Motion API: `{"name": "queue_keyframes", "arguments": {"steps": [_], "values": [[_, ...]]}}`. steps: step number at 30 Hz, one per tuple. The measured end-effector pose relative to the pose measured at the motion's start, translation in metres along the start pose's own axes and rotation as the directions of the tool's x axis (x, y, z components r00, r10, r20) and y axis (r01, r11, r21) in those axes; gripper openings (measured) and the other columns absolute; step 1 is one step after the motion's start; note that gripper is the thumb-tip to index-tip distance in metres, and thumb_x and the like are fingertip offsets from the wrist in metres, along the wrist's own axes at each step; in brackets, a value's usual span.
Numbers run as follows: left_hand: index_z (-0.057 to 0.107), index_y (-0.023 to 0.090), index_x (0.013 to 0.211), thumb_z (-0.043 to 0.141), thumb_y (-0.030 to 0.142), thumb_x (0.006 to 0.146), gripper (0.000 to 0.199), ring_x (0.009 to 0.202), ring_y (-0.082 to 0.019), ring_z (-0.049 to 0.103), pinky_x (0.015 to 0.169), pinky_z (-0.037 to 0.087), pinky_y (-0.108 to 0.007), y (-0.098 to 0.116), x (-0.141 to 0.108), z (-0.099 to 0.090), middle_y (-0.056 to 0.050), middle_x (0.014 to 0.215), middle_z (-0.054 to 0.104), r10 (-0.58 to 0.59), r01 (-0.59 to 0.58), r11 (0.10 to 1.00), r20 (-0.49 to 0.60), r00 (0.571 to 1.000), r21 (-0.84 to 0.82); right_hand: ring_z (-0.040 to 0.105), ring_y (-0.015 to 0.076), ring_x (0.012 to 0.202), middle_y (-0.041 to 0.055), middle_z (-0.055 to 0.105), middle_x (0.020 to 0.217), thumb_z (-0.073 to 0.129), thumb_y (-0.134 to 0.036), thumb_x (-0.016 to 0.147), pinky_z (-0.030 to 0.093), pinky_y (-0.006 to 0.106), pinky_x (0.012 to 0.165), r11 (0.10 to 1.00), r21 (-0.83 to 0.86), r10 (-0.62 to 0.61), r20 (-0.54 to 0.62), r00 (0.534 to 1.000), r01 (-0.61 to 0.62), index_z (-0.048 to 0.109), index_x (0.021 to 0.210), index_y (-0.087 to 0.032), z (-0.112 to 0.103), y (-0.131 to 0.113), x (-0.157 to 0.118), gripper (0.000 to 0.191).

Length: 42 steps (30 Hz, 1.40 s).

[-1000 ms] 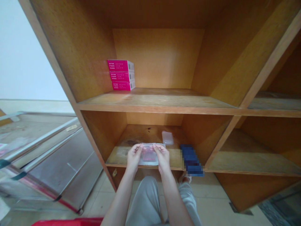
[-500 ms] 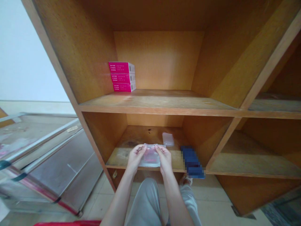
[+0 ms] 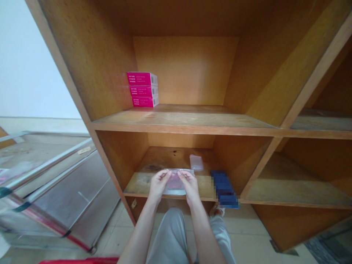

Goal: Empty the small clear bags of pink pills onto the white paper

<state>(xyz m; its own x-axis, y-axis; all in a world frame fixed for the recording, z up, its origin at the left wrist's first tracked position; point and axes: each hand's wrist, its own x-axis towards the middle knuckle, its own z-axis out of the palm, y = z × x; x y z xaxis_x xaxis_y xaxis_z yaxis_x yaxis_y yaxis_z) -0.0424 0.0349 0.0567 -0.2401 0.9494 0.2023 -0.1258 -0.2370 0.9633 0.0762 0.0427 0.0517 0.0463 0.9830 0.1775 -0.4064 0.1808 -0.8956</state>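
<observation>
From the head camera, a clear plastic bag (image 3: 174,184) sits low on the lower shelf, near its front edge, with something pink and blurry showing through the film. Its top edge is pulled fairly straight, and its lower part looks slack and glossy. The person's left hand (image 3: 158,185) and right hand (image 3: 191,187) grip that top edge from either side, fingers bunched together and clamped on the plastic. The left fingertips (image 3: 168,173) and right fingertips (image 3: 180,173) nearly meet above the middle of the bag. Whether the bag touches the shelf board, I can't tell.

Compared with half a second ago, the right hand has moved inward, closing the gap between the two sets of fingertips.

Just behind the right hand, a smaller clear bag (image 3: 196,162) lies on the shelf. A pixelated blue object (image 3: 224,189) sits to the right, too blurred to name. On the shelf above, three magenta boxes (image 3: 142,90) stand stacked against the left wall of the wooden shelf unit (image 3: 187,124).
</observation>
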Motion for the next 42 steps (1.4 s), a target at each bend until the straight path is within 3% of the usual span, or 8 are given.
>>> {"name": "queue_keyframes", "arguments": {"steps": [11,16,20,29,42], "values": [[0.062,0.015,0.075,0.065,0.032,0.065,0.02,0.068,-0.012,0.058,0.065,0.044,-0.022,-0.001,-0.004,0.003,-0.002,0.073,0.064,-0.006,0.007,0.999,0.028,1.0,-0.049,0.057,0.0146,0.07,0.0018,0.066,0.071,0.066,-0.033,0.064,0.043,0.028,0.071,0.999,-0.006,-0.038,-0.052,0.998,0.038,0.066,0.068,-0.018,0.0,0.0,-0.002,0.015],[0.064,0.015,0.074,0.063,0.033,0.067,0.02,0.073,-0.015,0.057,0.069,0.043,-0.023,-0.002,-0.004,0.004,-0.004,0.076,0.064,0.055,-0.061,0.996,0.091,0.994,0.059,0.058,0.0142,0.072,0.0016,0.066,0.073,0.066,-0.028,0.065,0.043,0.028,0.073,0.998,0.027,-0.056,-0.014,0.998,0.056,0.066,0.067,-0.018,0.005,0.0,-0.003,0.011],[0.064,0.014,0.073,0.063,0.033,0.067,0.02,0.072,-0.015,0.056,0.069,0.043,-0.025,-0.001,-0.004,0.006,-0.005,0.075,0.064,0.084,-0.089,0.99,0.051,0.995,0.114,0.058,0.0154,0.076,0.0025,0.066,0.076,0.065,-0.03,0.066,0.043,0.03,0.076,0.996,0.048,-0.082,0.019,0.996,0.081,0.065,0.067,-0.018,0.008,0.0,-0.005,0.012],[0.064,0.015,0.075,0.062,0.033,0.067,0.019,0.076,-0.017,0.058,0.072,0.044,-0.027,-0.006,-0.002,0.002,-0.006,0.079,0.065,0.12,-0.13,0.981,0.073,0.99,0.143,0.058,0.0168,0.078,0.0039,0.065,0.079,0.067,-0.03,0.064,0.044,0.031,0.076,0.994,0.001,-0.105,0.024,0.994,0.105,0.063,0.071,-0.018,0.009,0.007,-0.003,0.014],[0.068,0.015,0.074,0.064,0.032,0.065,0.02,0.073,-0.018,0.06,0.07,0.046,-0.028,0.005,-0.004,0.005,-0.006,0.077,0.068,0.104,-0.105,0.983,0.013,0.995,0.152,0.055,0.0159,0.076,0.0046,0.063,0.077,0.063,-0.032,0.067,0.043,0.029,0.074,0.989,-0.025,-0.144,-0.048,0.988,0.143,0.063,0.068,-0.017,0.011,0.004,-0.004,0.016]]}}
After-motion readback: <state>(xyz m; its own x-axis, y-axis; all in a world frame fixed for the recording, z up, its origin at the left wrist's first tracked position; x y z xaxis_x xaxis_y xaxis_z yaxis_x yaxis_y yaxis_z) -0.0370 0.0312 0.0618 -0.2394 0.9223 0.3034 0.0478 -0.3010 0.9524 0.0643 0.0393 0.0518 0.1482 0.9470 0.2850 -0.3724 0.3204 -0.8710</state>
